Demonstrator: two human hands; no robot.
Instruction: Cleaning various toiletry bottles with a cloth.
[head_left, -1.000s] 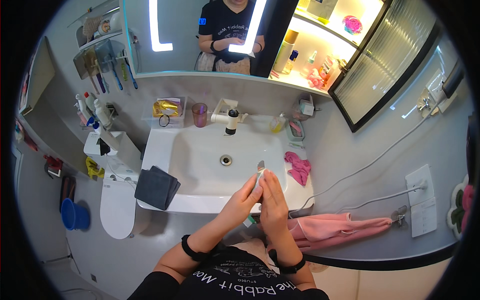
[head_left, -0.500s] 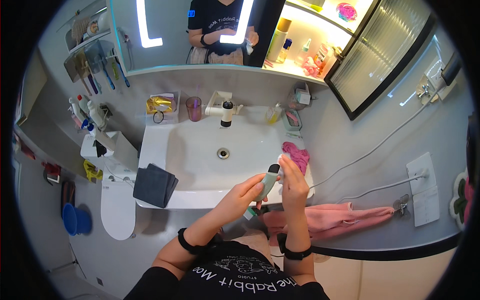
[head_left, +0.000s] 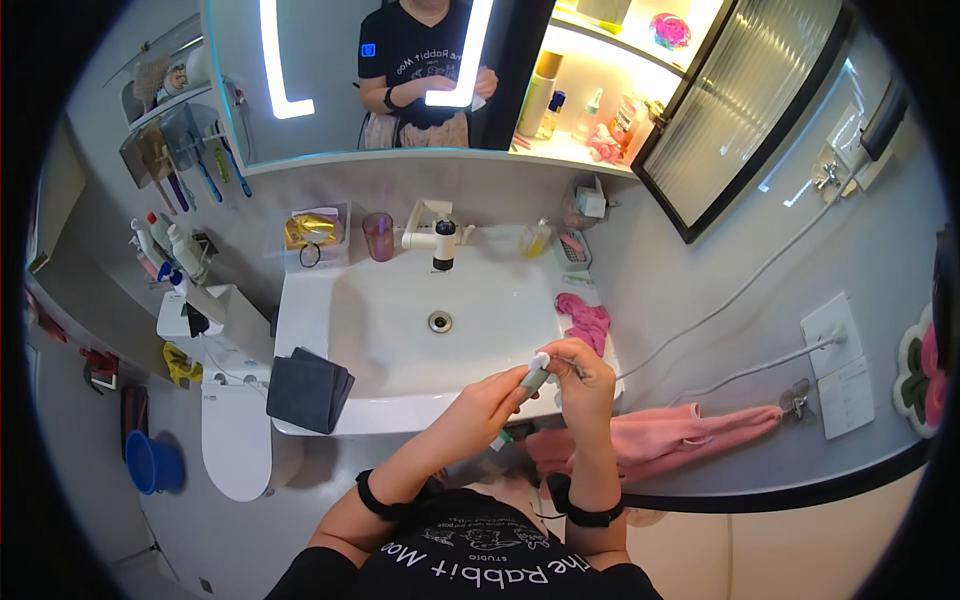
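Observation:
My left hand (head_left: 498, 402) is wrapped round a slim pale green handheld device (head_left: 534, 382), held over the front right edge of the white washbasin (head_left: 385, 412). In my right hand (head_left: 584, 383) is a soft white wipe (head_left: 541, 361), which looks like a tissue or cotton pad. The wipe covers the device's upper end, and my right fingers pinch it there. The black tip is hidden under it. Just beyond my right hand, a crumpled pink cloth (head_left: 584, 322) lies on the basin's right rim.
A dark grey folded cloth (head_left: 308, 390) hangs over the basin's front left corner. The faucet (head_left: 440, 240), a purple cup (head_left: 379, 237) and a soap dish (head_left: 573, 250) line the back. White cables (head_left: 745, 372) and a pink towel (head_left: 670, 440) are at right; the toilet (head_left: 236, 440) stands left.
My right hand has brought the white wipe from beside the device onto its tip, covering the black end. The camera view has shifted slightly.

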